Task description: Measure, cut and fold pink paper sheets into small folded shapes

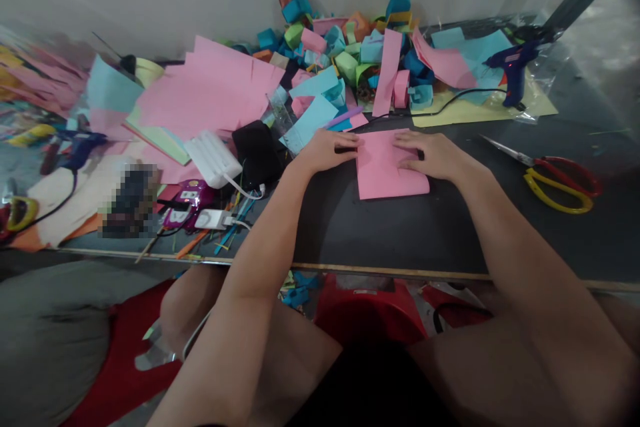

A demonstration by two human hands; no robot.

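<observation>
A folded sheet of pink paper (383,180) lies on the dark tabletop in front of me, its right side bent over in a rounded fold. At its left edge rests my left hand (327,149), fingers stretched out and thumb apart, fingertips touching the paper. My right hand (433,155) lies on the right part of the sheet with fingers spread and thumb apart, pressing on it. Scissors (555,180) with red and yellow handles lie to the right, their blades pointing toward the paper.
Behind the paper is a heap of small coloured paper boxes (345,63). A blue glue gun (515,73) stands at the back right, its cable running toward my hands. Large pink sheets (210,93), a white power bank (213,159) and a second glue gun (80,147) are on the left.
</observation>
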